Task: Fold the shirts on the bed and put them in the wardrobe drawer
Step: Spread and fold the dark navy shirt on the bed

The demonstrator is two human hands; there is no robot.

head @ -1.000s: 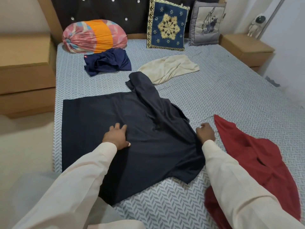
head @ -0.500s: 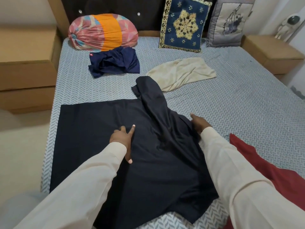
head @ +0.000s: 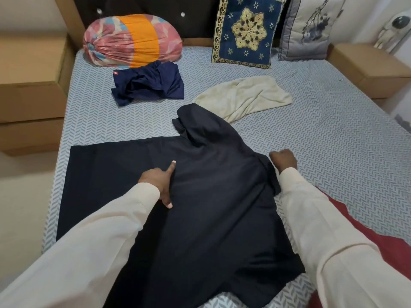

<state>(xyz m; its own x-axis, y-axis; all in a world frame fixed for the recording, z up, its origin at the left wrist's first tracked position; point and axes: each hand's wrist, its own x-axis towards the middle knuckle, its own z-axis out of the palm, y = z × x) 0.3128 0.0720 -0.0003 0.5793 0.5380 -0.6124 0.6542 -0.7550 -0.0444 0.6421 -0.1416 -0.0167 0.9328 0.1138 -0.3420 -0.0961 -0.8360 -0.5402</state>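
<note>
A dark navy shirt (head: 211, 207) lies spread across the near part of the bed (head: 333, 152), one sleeve bunched up toward the far side. My left hand (head: 158, 183) presses flat on its middle, index finger and thumb stretched out. At the shirt's right edge, near the shoulder, my right hand (head: 283, 161) has its fingers curled on the fabric. A crumpled blue shirt (head: 149, 85) and a cream shirt (head: 244, 96) lie farther up the bed. A red shirt (head: 389, 241) lies at the right, partly under my right sleeve. No wardrobe drawer is in view.
A pink and orange bolster (head: 133, 41), a blue patterned cushion (head: 246, 32) and a grey cushion (head: 309, 27) lean at the headboard. Wooden bedside units stand at the left (head: 29, 85) and right (head: 367, 67). Floor shows past the bed's left edge.
My right hand moved from the shirt's lower right edge up to the shoulder area and curled there. My left hand stayed pressing on the shirt's middle, its index finger now stretched out.
</note>
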